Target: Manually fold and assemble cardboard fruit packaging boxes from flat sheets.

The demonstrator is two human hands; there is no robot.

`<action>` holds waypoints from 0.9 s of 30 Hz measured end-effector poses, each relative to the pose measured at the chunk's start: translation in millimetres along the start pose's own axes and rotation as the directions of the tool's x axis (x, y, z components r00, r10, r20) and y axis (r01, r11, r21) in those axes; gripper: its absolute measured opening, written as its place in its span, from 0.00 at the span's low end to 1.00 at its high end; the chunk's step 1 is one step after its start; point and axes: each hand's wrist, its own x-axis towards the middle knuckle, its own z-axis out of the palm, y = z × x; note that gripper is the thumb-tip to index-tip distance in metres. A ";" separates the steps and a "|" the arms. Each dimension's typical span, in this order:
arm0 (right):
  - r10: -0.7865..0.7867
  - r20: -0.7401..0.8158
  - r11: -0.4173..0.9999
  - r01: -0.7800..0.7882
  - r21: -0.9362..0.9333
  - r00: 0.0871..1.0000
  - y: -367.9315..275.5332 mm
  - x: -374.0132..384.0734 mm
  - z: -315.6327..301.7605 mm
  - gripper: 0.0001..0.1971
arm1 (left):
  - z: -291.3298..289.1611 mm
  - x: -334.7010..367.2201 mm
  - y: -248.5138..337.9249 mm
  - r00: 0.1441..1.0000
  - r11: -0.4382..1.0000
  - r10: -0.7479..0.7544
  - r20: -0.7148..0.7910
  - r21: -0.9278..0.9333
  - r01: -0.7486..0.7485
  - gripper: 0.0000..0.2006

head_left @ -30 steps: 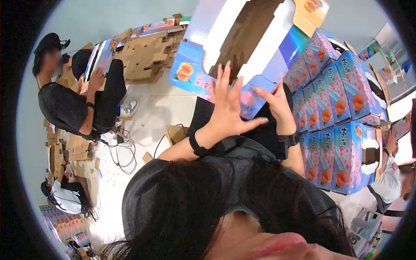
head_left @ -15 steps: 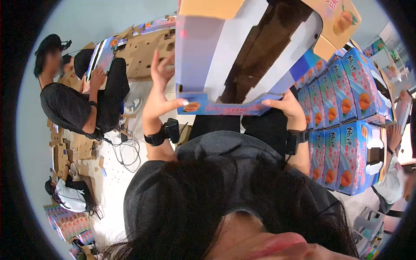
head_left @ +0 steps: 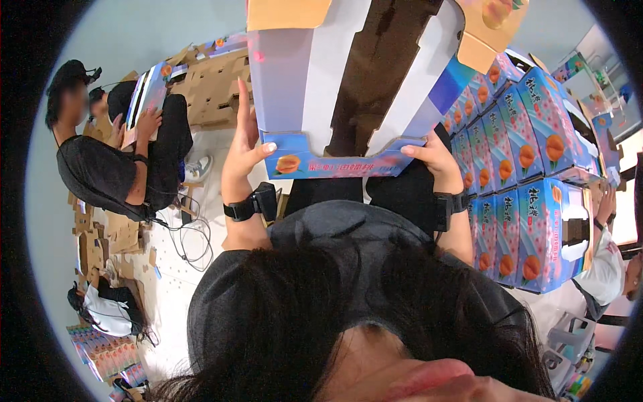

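Observation:
A printed cardboard box (head_left: 284, 94) with peach pictures stands in front of me, its dark inside showing through a long slot between white flaps. My left hand (head_left: 244, 151) grips its near left corner, the thumb on the front edge and the fingers up along the left side. At the near right corner my right hand (head_left: 435, 161) holds it, thumb on the front edge; its other fingers are partly hidden behind the box. Tan end flaps (head_left: 485, 37) stick out at the far end, which runs past the top of the picture.
Stacked blue-and-pink boxes (head_left: 529, 231) rise close at my right. To the left, a seated person (head_left: 100, 167) works on a similar box (head_left: 147, 100). Flat brown cardboard (head_left: 214, 87) lies beyond, and black cables (head_left: 191, 234) cross the floor. Another person (head_left: 606, 261) is at the far right.
The box has shifted slightly left and turned so its front edge sits straighter toward me. My left fingers are now closer against its side. Both hands stay on it.

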 end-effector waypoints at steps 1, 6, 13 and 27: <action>0.000 -0.002 1.000 0.000 -0.001 1.000 -0.6 0.1 0.8 0.35 | -5.3 -2.6 -8.6 1.000 1.000 0.001 0.001 -0.002 -0.001 0.61; -0.056 0.021 0.991 0.058 -0.119 0.998 2.6 -0.7 -5.9 0.40 | -18.5 -16.7 -24.1 0.997 0.998 -0.038 0.061 -0.041 0.040 0.56; -0.213 -0.145 0.963 0.183 -0.197 0.966 22.4 10.5 -46.0 0.45 | -9.6 -26.2 -12.8 0.980 0.971 -0.193 0.046 -0.134 0.197 0.49; -0.607 -0.321 0.726 0.672 0.148 0.727 -48.9 -29.0 -61.1 0.38 | 7.3 -7.6 -6.6 0.976 0.995 -0.070 0.206 -0.060 0.084 0.55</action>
